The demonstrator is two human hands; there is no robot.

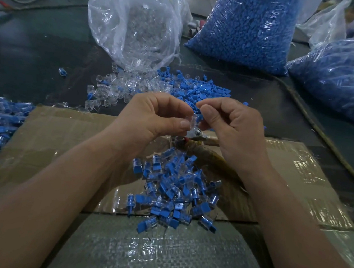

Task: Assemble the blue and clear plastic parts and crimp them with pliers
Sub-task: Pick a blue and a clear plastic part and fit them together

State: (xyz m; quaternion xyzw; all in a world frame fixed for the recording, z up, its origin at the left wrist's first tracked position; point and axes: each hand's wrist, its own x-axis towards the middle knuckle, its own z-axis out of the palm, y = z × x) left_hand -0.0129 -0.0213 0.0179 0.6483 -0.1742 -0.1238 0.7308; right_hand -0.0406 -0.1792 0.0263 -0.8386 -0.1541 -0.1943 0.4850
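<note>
While the pliers are lying unused on the cardboard, the parts are being fitted by hand.
The left hand is pinching a clear part between thumb and forefinger, and the right hand is pinching its right side. Any blue piece is hidden. Judged: joining step. The next move is calling for square seating, then picking up the pliers just below the hands.

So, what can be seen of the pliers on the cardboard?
The pliers lie on the cardboard, below both hands; neither the left hand nor the right hand seems to hold them. Visible are a grey metal joint with a round rivet, a small red part, and handles wrapped in yellowish-brown tape, running toward the lower right beside the pile of assembled parts. The jaws are hidden.
</note>
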